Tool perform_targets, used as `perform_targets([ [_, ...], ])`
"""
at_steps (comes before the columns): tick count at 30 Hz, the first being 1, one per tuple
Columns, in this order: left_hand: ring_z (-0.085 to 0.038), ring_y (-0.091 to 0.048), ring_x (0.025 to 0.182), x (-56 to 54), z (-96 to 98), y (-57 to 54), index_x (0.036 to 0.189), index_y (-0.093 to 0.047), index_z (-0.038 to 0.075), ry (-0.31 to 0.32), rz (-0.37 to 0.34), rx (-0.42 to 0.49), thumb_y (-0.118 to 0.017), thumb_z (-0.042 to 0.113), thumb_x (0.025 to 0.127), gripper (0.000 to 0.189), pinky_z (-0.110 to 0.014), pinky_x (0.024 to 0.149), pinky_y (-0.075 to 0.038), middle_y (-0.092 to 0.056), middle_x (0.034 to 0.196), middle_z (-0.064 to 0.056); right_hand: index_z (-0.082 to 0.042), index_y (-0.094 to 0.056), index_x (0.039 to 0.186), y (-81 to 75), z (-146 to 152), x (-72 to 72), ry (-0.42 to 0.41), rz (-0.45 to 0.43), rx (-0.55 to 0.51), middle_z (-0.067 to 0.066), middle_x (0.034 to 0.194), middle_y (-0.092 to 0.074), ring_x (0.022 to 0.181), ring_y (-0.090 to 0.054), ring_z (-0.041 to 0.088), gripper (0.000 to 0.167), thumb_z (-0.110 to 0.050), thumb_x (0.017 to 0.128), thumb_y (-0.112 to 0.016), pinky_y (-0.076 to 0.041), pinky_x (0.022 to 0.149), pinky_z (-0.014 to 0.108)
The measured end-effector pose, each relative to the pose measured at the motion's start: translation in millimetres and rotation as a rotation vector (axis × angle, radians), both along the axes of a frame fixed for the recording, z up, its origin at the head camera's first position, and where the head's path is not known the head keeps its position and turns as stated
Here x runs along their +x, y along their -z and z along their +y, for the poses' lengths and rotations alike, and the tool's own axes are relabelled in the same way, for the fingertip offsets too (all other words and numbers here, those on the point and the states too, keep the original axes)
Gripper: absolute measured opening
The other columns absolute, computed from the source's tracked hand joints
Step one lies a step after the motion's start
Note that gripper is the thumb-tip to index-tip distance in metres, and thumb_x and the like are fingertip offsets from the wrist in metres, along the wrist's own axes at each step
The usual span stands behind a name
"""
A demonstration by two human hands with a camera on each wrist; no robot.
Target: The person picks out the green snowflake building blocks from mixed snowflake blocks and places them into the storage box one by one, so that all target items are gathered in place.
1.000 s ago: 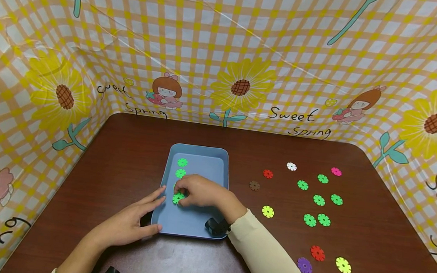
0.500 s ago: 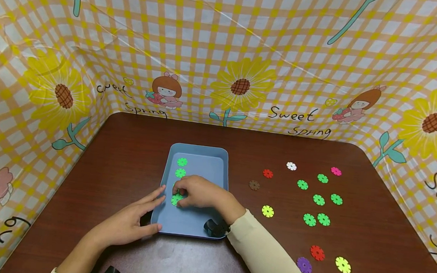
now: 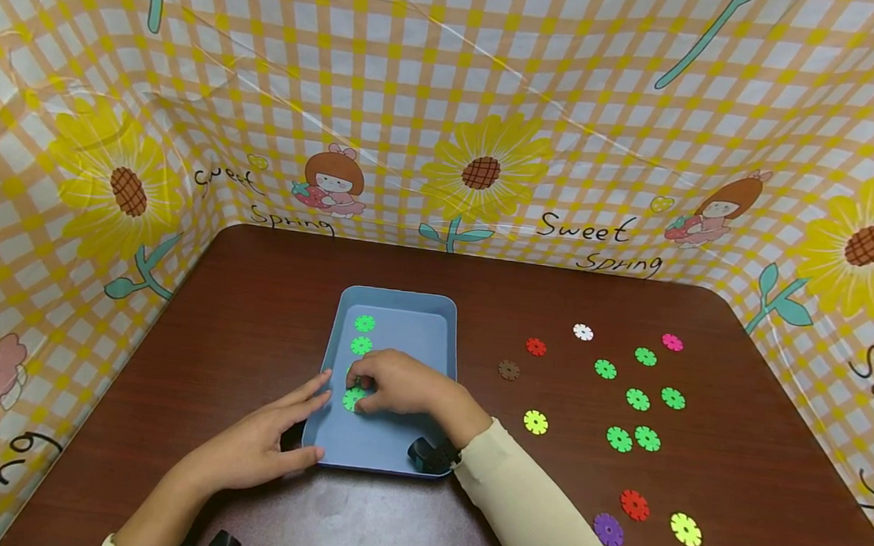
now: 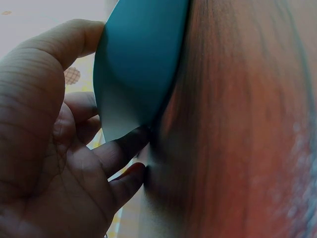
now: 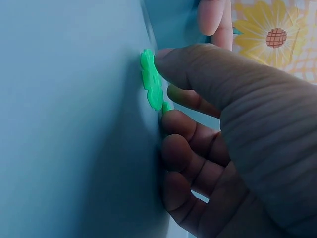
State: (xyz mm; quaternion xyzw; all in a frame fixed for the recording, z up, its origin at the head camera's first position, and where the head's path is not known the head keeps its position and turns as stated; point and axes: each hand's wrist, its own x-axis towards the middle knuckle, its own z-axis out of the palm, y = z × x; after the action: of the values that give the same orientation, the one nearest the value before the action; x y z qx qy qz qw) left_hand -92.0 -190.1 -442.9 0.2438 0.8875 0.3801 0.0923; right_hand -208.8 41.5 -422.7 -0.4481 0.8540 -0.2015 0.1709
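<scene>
A blue-grey tray (image 3: 414,326) stands on the table. Along its left side runs a column of green snowflake discs: one (image 3: 365,324) at the far end, another (image 3: 361,346) below it, and a third mostly hidden under the right fingers. My right hand (image 3: 400,383) reaches into the tray, fingers curled, and holds the nearest green disc (image 3: 352,399) between thumb and fingers close over the floor. In the right wrist view the thumb tip is at the edge of that disc (image 5: 151,82). My left hand (image 3: 257,446) rests relaxed against the tray's left wall, fingers spread.
Right of the tray lie several loose green discs (image 3: 637,400), plus yellow (image 3: 535,422), brown (image 3: 509,370), red (image 3: 536,347), white (image 3: 583,332), pink (image 3: 672,342) and purple (image 3: 608,531) ones. A checkered cloth (image 3: 449,82) walls the table at back and sides.
The nearest green disc has shifted slightly left and toward the tray's near end under my right hand, then stayed there. My left hand keeps its place.
</scene>
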Motion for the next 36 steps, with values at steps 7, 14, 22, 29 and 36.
perform_targets([
  [7,-0.022,-0.024,0.147,0.1,0.2,-0.1,0.152,-0.038,0.004,0.007,-0.002,0.010,-0.063,0.049,0.095,0.077,-0.053,0.108,-0.034,-0.017,0.165,0.001,-0.014,-0.072,0.104,0.9,2.1,-2.0,0.006,-0.027,-0.025,-0.005,0.087,-0.060,0.080,-0.052,0.009,0.018,-0.017,0.087,-0.077,-0.044,0.074,0.023],
  [14,-0.022,-0.025,0.146,0.6,0.7,-0.3,0.152,-0.038,0.004,0.002,0.002,0.002,-0.064,0.046,0.096,0.075,-0.053,0.107,-0.035,-0.018,0.165,0.002,-0.012,-0.071,0.104,0.4,5.0,-3.4,0.009,-0.067,-0.076,-0.001,0.088,-0.061,0.081,-0.053,0.011,0.018,-0.014,0.087,-0.077,-0.044,0.074,0.024],
  [22,-0.023,-0.024,0.147,1.0,1.9,0.5,0.152,-0.038,0.004,0.007,-0.010,0.006,-0.065,0.044,0.096,0.075,-0.055,0.107,-0.034,-0.017,0.165,0.001,-0.007,-0.070,0.114,-16.2,18.4,-1.1,0.050,-0.120,-0.152,0.006,0.097,-0.065,0.087,-0.056,0.017,0.025,-0.013,0.090,-0.074,-0.047,0.075,0.026],
  [29,-0.023,-0.024,0.147,0.5,1.8,-0.1,0.152,-0.038,0.003,0.009,-0.001,0.006,-0.065,0.046,0.095,0.076,-0.056,0.107,-0.034,-0.017,0.165,0.000,-0.004,-0.069,0.113,-32.3,33.2,2.8,0.072,-0.079,-0.216,0.010,0.103,-0.067,0.087,-0.057,0.019,0.026,-0.014,0.090,-0.074,-0.048,0.073,0.027],
  [36,-0.022,-0.024,0.147,1.1,0.8,0.8,0.152,-0.038,0.003,0.001,0.003,0.007,-0.067,0.041,0.095,0.075,-0.053,0.108,-0.034,-0.018,0.165,0.001,-0.004,-0.069,0.113,-34.2,50.1,5.2,0.103,-0.059,-0.255,0.010,0.102,-0.067,0.085,-0.058,0.016,0.026,-0.014,0.090,-0.075,-0.049,0.075,0.027],
])
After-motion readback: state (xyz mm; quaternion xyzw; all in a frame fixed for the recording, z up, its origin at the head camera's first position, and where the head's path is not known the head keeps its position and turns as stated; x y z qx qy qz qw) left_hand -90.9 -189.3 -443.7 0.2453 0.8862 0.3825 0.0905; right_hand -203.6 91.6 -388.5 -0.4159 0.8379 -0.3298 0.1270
